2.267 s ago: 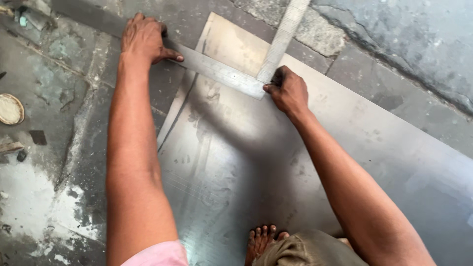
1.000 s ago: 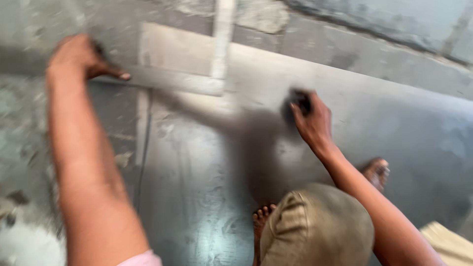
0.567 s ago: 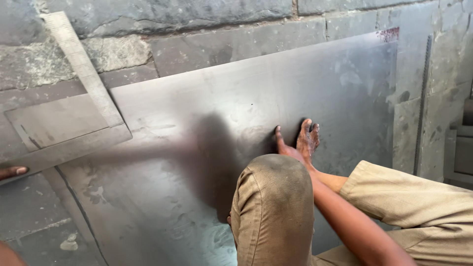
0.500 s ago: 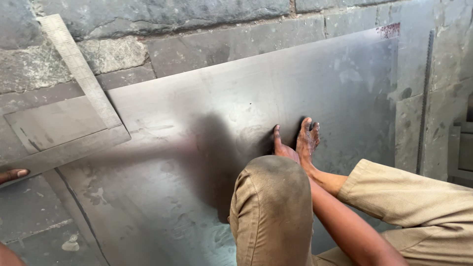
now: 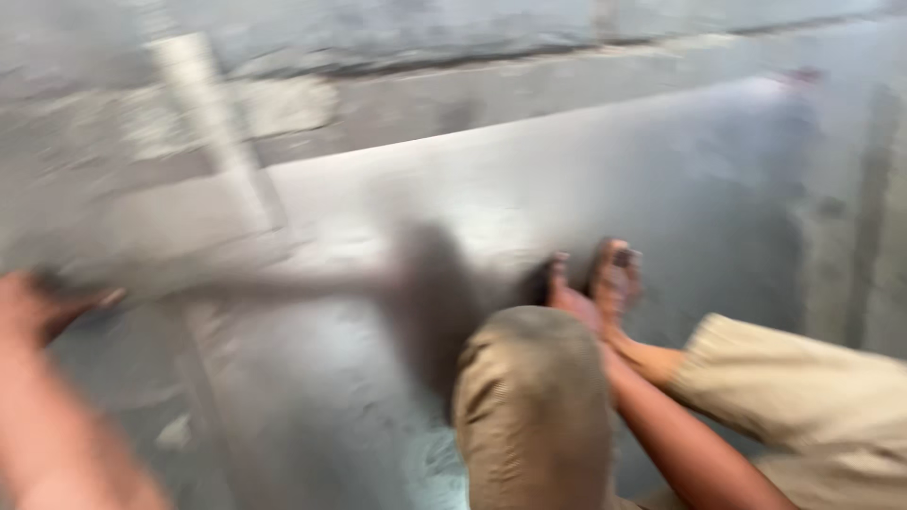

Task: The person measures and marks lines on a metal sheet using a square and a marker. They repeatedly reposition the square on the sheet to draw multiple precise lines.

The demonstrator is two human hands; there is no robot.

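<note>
On a stone floor [image 5: 453,38], a blurred left hand [image 5: 38,307] rests on a metal square [image 5: 203,104] at the sheet's left end, its fingers too smeared to read, while the right hand [image 5: 590,288] presses spread fingers flat on the grey metal sheet [image 5: 529,189] beyond a bent knee [image 5: 534,397].

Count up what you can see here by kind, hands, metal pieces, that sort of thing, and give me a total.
Hands: 2, the left hand on the L-shaped metal square, the right hand flat on the sheet.
Large metal sheets: 1, the metal sheet lying on the floor.
L-shaped metal squares: 1, the metal square, blurred.
Total: 4
</note>
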